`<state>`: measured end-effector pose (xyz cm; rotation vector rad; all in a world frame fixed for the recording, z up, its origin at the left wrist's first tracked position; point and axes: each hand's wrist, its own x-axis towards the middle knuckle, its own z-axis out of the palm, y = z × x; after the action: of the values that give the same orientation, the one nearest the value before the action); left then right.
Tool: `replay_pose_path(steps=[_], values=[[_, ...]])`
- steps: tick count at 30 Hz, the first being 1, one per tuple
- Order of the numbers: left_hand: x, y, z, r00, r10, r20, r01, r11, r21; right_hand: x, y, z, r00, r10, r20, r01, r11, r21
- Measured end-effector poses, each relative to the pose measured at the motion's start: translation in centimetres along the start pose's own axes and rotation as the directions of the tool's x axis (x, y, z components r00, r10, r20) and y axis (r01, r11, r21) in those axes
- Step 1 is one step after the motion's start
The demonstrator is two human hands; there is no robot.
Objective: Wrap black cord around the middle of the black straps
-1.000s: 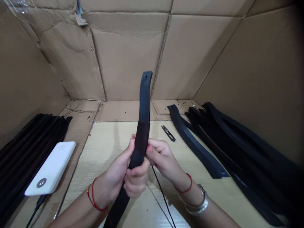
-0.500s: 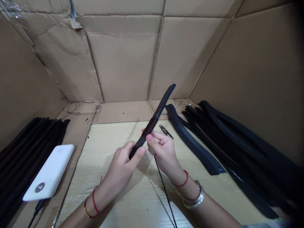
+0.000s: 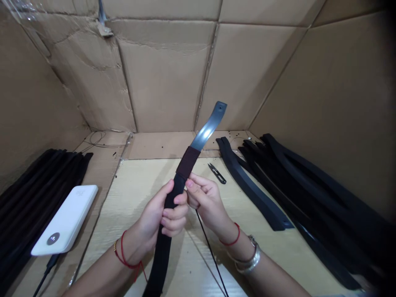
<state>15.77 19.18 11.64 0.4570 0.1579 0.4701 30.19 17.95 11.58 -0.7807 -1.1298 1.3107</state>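
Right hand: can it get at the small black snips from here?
Probably yes. The snips lie uncovered on the table just beyond the right hand, with nothing visible in between; it would likely have to leave the edge of the black strip first.

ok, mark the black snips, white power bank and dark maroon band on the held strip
Black snips (image 3: pixel 216 172): head view, mid-body.
White power bank (image 3: pixel 66 220): head view, upper face.
Dark maroon band (image 3: pixel 188 161): head view, middle of visible face.
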Motion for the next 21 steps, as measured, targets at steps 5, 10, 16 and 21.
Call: replay_pose_path(steps=[5, 10, 16, 21], values=[[-0.3, -0.2, -1.2, 0.959, -0.250, 0.130, 0.238, 0.966, 0.105, -0.7, -0.6, 0.0, 0.981, 0.053, 0.186, -0.075, 0.991, 0.114], [-0.1, -0.1, 0.0, 0.921, 0.266, -0.284, 0.060, 0.623, 0.780, -0.3, -0.8, 0.0, 0.991, -0.051, -0.126, 0.065, 0.992, 0.105], [0.0, -0.6, 0.1, 0.815, 0.564, -0.133, 0.035, 0.182, 0.983, 0.5, -0.1, -0.4, 0.968, -0.087, -0.235, 0.102, 0.993, 0.053], [-0.7, 0.3, 0.1, 0.996, -0.088, -0.027, 0.087, 0.807, 0.585, 0.0, -0.7, -0.2, 0.988, -0.059, -0.142, 0.073, 0.993, 0.092]])
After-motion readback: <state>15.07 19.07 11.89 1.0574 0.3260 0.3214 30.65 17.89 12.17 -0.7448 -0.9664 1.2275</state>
